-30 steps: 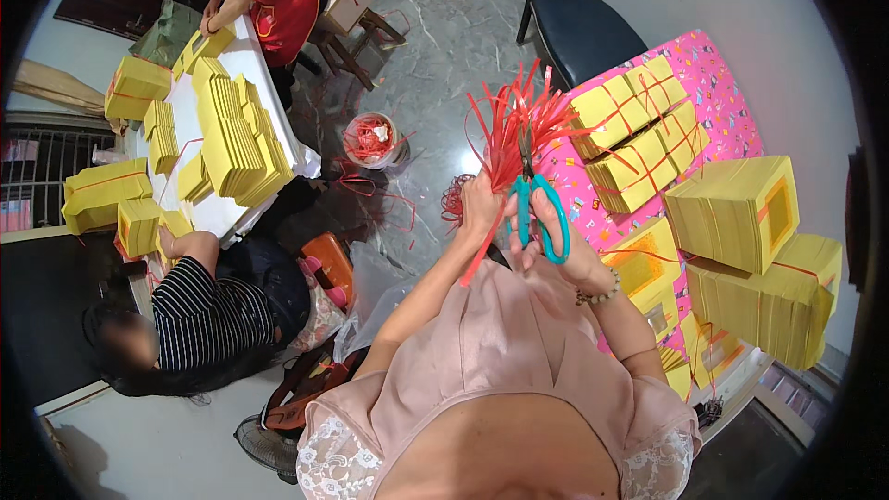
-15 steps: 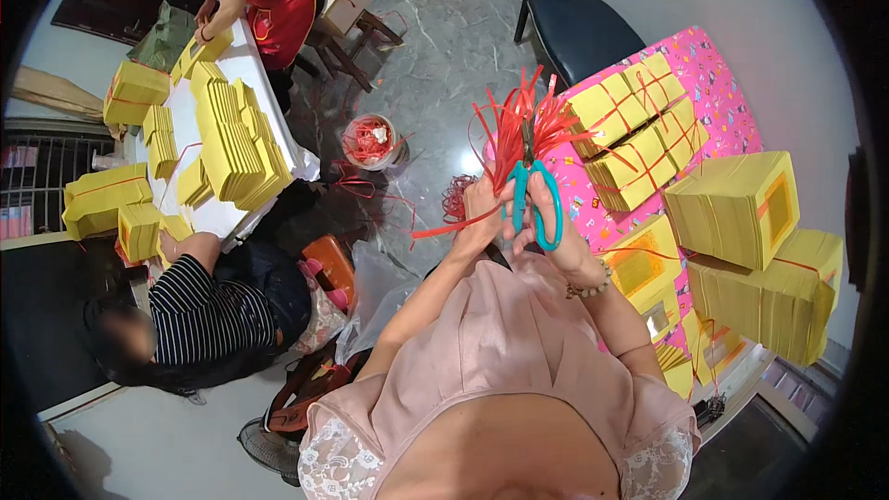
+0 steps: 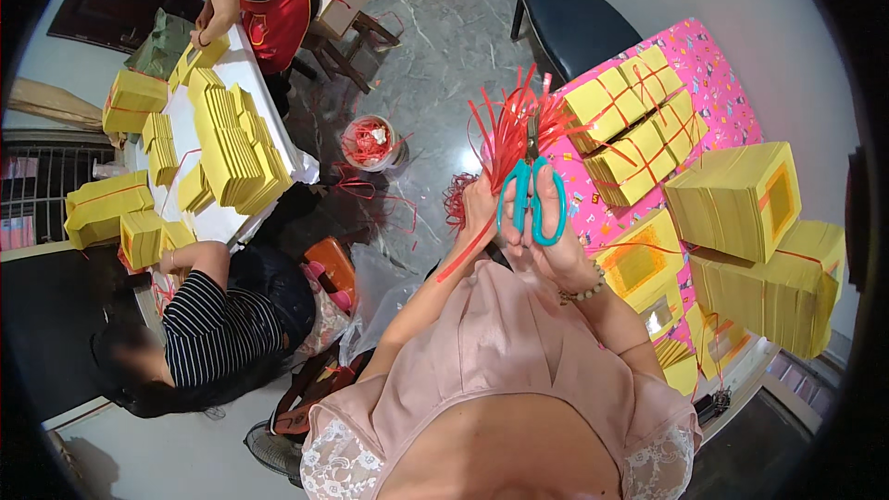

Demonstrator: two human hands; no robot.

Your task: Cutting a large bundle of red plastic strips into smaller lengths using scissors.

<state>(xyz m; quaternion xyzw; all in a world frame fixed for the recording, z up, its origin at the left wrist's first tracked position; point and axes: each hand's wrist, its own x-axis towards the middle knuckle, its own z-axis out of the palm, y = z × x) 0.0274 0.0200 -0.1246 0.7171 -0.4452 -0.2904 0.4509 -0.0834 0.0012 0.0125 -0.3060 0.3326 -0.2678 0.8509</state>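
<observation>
My left hand (image 3: 479, 206) is closed round a bundle of red plastic straps (image 3: 507, 134), whose loose ends fan out beyond the fist. One strap tail hangs back along my left forearm. In my right hand (image 3: 548, 213) is a pair of scissors (image 3: 540, 196) with teal handles, its dark blades pointing away from me against the red straps. Whether the blades grip any strap cannot be made out. Close by on the right, stacks of yellow paper (image 3: 622, 111) tied with red straps lie on the pink patterned tablecloth (image 3: 720, 83).
Taller yellow paper blocks (image 3: 732, 199) stand at the right. A bucket of red scraps (image 3: 370, 142) is on the floor, left of my hands. At the left, two people work round a white table (image 3: 243, 60) with yellow stacks. A dark chair (image 3: 579, 28) stands beyond the pink table.
The scissors' handles have spread apart and the blades stand more upright in the straps. The loose strap tail has swung down toward my left forearm.
</observation>
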